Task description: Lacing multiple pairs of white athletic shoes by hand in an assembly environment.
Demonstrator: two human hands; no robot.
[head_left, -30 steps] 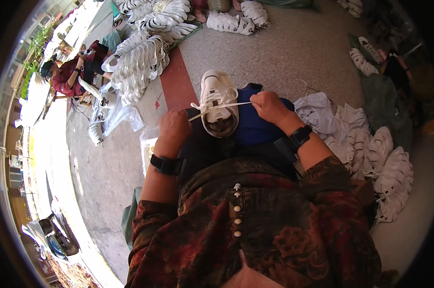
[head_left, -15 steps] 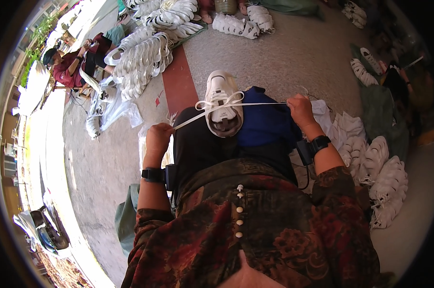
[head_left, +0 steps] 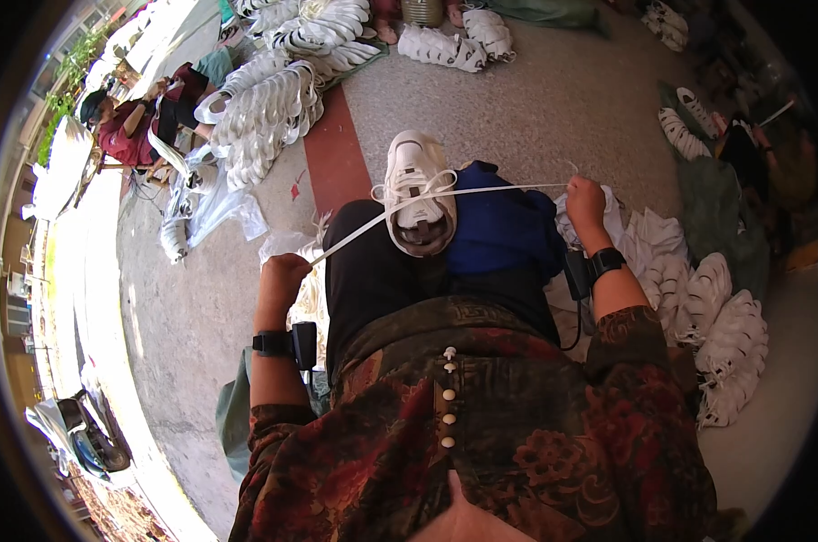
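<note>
A white sneaker (head_left: 418, 167) rests on my lap, toe pointing away from me, beside a dark blue cloth (head_left: 504, 226) over my right thigh. Its white shoelace (head_left: 364, 228) crosses at the tongue, with small loops beside the crossing. My left hand (head_left: 285, 274) is closed on one lace end, out past my left knee. Farther out on the other side, my right hand (head_left: 586, 204) pinches the other end. Both lengths run taut and straight from the shoe to my fingers.
Rows of white shoe uppers (head_left: 264, 117) lie at the far left, near a seated person (head_left: 129, 131) in dark red. More white shoe uppers (head_left: 734, 352) are stacked at my right. A white shoe bundle (head_left: 441, 48) and a metal can (head_left: 423, 11) stand ahead.
My hands have moved farther apart, the left one down and outward, the right one outward. The lace ends are drawn longer and the loops at the crossing have shrunk.
</note>
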